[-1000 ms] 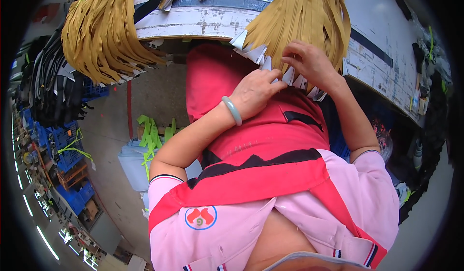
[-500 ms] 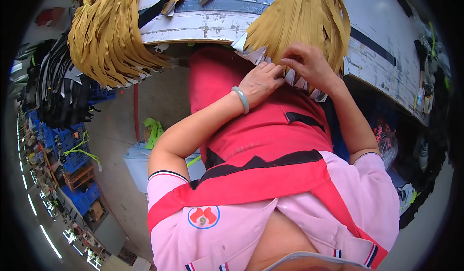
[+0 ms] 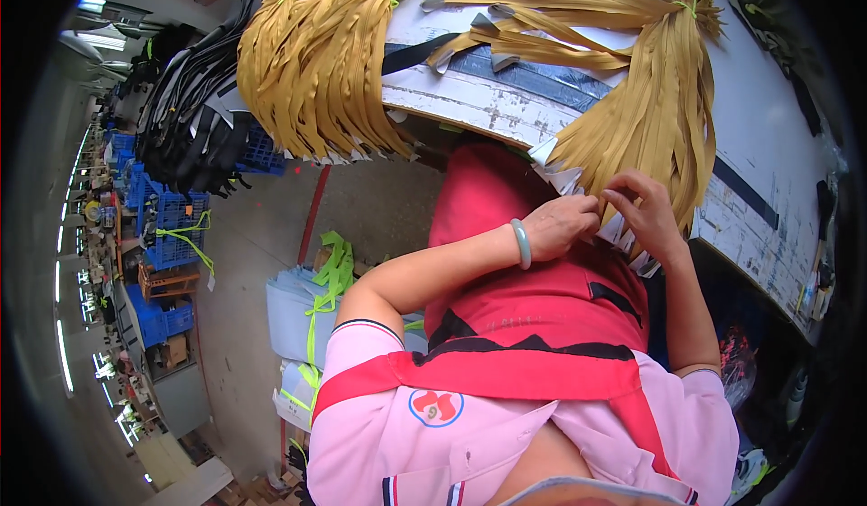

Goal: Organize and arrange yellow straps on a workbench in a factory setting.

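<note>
A bundle of long golden-brown zipper tapes (image 3: pixel 646 113), tied near its far end with a yellow-green tie, hangs over the table's near edge toward my lap. White tips (image 3: pixel 567 179) show at its lower ends. My left hand (image 3: pixel 562 226), with a pale green bangle on the wrist, is closed at these ends, its fingertips pinching a tape. Close beside it, my right hand (image 3: pixel 646 213) has thumb and forefinger pinched at the same tape ends. The exact bit between the fingertips is too small to make out. My red apron (image 3: pixel 488 199) lies beneath both hands.
More tied zipper-tape bundles (image 3: pixel 316 64) hang off the worn white table (image 3: pixel 506 113) at left, beside black strips (image 3: pixel 194 127). Several loose tapes (image 3: pixel 542 0) lie across the tabletop. Blue crates (image 3: pixel 167 226) stand at far left. A pale blue stack (image 3: pixel 293 316) with green straps sits on the floor.
The view has shifted, so the scene sits lower and farther right and more of the tabletop shows. Both hands stay at the tape ends with little change in their grip.
</note>
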Motion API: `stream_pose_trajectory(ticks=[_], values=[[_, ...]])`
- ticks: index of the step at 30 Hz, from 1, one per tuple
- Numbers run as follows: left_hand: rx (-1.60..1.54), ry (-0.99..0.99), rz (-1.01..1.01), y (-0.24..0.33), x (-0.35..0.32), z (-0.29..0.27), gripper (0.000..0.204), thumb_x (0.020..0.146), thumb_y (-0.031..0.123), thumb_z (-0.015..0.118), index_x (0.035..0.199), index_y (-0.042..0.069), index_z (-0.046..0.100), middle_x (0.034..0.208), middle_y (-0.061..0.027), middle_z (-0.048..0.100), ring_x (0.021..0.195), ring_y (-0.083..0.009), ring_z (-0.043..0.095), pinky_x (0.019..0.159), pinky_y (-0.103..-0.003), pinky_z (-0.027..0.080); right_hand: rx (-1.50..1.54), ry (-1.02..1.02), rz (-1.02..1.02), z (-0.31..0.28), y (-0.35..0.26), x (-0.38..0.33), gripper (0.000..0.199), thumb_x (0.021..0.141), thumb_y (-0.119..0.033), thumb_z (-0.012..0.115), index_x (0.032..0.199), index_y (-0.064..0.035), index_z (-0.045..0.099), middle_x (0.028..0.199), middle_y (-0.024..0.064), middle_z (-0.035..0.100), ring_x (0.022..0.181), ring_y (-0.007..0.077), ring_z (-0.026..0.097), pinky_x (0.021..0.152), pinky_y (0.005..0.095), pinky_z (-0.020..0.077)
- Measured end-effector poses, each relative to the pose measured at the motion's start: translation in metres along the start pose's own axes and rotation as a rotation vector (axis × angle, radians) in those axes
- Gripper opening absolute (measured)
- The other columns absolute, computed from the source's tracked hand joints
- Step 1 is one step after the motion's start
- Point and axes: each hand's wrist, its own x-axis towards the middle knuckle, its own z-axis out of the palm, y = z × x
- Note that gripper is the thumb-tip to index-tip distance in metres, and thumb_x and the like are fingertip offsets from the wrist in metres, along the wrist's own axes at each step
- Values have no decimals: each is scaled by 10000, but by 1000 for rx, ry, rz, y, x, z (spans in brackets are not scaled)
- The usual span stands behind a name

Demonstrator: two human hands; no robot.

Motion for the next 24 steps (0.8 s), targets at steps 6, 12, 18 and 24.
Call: stream_pose_trajectory(ticks=[6,12,18,24], values=[[-674,472,-151,22,5,-90,91,867,-62,625,891,13,580,1047,-62,549,884,-123,595,789,-254,500,505,127,79,-3,-21,5,99,934,-76,649,1010,-14,637,809,-8,597,724,47,561,638,197,451],[-1096,439,-211,20,12,-94,91,916,1,641,980,22,580,1021,-29,591,854,-77,561,757,-216,480,579,113,-100,1,-43,22,134,944,-90,644,1049,-7,633,949,9,568,791,71,579,700,203,481],[-1099,424,-260,18,14,-83,85,930,40,641,996,18,591,967,-21,625,823,-77,579,745,-222,486,662,-35,-30,5,-30,18,109,929,-93,665,986,-11,624,980,9,557,849,76,575,722,205,480],[-1159,379,-350,20,15,-85,126,913,37,659,1027,4,616,986,-27,651,867,-81,607,775,-228,509,762,-113,8,-2,-32,25,126,904,-123,705,935,-22,637,855,16,630,706,65,584,622,205,480]])
